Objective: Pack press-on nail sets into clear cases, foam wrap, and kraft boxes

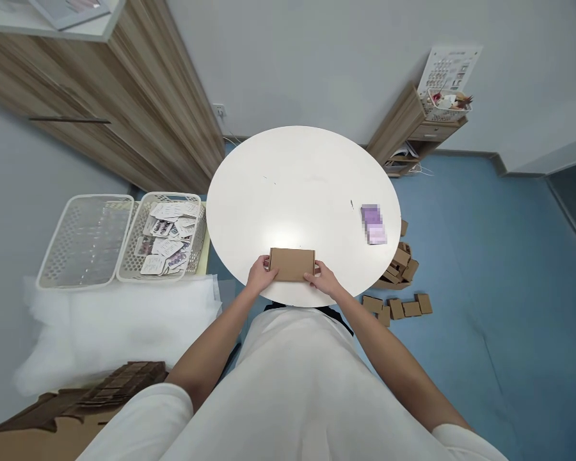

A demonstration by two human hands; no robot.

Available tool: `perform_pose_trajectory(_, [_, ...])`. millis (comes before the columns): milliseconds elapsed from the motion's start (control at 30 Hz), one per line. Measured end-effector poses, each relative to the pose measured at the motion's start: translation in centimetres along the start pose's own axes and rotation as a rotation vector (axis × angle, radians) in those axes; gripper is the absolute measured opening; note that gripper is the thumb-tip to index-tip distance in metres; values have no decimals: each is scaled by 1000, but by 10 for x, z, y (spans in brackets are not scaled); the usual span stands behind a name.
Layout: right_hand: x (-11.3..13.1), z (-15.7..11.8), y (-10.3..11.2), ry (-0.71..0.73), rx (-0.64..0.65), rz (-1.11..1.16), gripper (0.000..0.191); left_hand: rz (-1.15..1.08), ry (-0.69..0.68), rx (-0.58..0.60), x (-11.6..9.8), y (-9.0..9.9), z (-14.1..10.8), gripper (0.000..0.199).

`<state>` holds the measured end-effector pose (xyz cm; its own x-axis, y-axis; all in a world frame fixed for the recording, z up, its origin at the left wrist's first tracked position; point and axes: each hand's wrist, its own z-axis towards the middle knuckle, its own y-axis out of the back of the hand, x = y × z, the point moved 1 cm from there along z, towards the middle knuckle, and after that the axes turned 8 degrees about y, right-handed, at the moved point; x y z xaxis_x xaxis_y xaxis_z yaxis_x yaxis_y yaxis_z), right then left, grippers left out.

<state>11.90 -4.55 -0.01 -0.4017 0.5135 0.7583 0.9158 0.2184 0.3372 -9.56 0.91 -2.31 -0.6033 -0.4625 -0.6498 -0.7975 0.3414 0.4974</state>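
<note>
Pinches a flat brown carton (292, 264) by its two short ends. At one end, grips with the left hand (262, 275), thumb on the upper face and fingers round the side; at the other, grips with the right hand (324, 280) in much the same way. Locates the carton just inside the near edge of the white worktop (292, 173); cannot tell whether resting on it or slightly raised. Finds plain brown board on the upper face.

Logs a purple packet (373, 224) toward the right of the worktop, well apart from the carton; cannot read its surface, blurred into blocks. At left, notes a white basket (200, 237) heaped with printed cards (168, 246); makes out lines of text and small dark pictures, too small to read. Just beside, notes a second basket (84, 196) containing clear plastic.

At upper right, records a poster (448, 67) against the wall, with a heading over rows of small pictures; cannot make out the wording. Below, to the right of the worktop, records small brown boxes (411, 309) on the blue floor (461, 224).
</note>
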Motion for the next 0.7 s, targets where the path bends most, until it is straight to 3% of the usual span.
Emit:
perform_pose_trajectory(167, [-22, -19, 36, 52, 11, -143, 72, 56, -26, 18, -29, -22, -16, 48])
perform_pose_trajectory(333, [-54, -49, 102, 54, -113, -277, 64, 175, -91, 144, -80, -74, -31, 61])
perform_pose_trajectory(467, [-97, -77, 157, 4, -261, -244, 59, 265, -176, 277, -129, -139, -39, 62])
perform_pose_trajectory(700, [-184, -131, 235, -191, -568, -24, 56, 496, -332, 520, -218, -275, -55, 61])
